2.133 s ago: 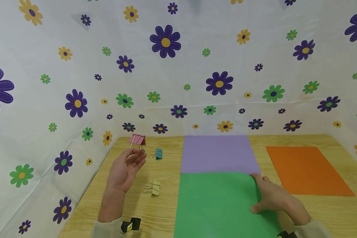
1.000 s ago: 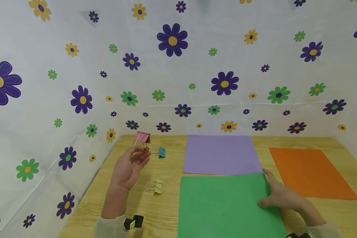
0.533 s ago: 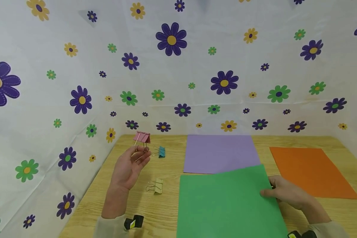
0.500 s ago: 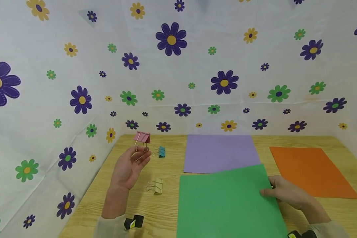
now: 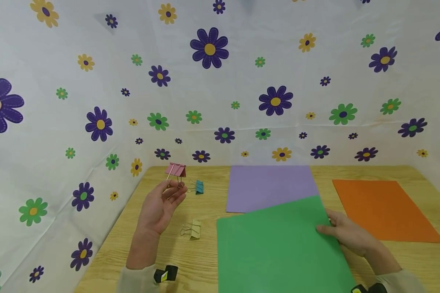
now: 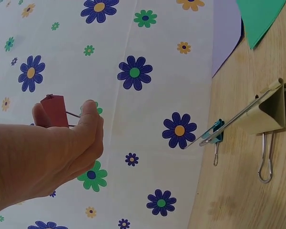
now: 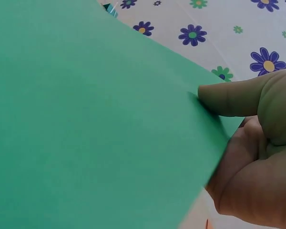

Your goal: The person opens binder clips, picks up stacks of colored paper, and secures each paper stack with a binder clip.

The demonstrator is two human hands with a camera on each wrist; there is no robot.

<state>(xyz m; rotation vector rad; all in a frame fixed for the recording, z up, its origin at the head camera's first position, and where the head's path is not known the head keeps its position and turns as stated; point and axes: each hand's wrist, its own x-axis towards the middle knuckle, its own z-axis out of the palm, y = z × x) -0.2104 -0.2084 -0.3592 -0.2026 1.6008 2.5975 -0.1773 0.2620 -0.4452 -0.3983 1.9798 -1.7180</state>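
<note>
Smooth matt green paper, pink clip with metal wire handles, wood-grained tabletop, creased backdrop

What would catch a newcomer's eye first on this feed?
Probably the large green sheet at front center, its right edge pinched by the right hand and its raised far corner hiding part of the purple sheet in the head view. Next, the pink binder clip held up on the left by the left hand. Behind, the white backdrop is scattered with bold flowers.
</note>
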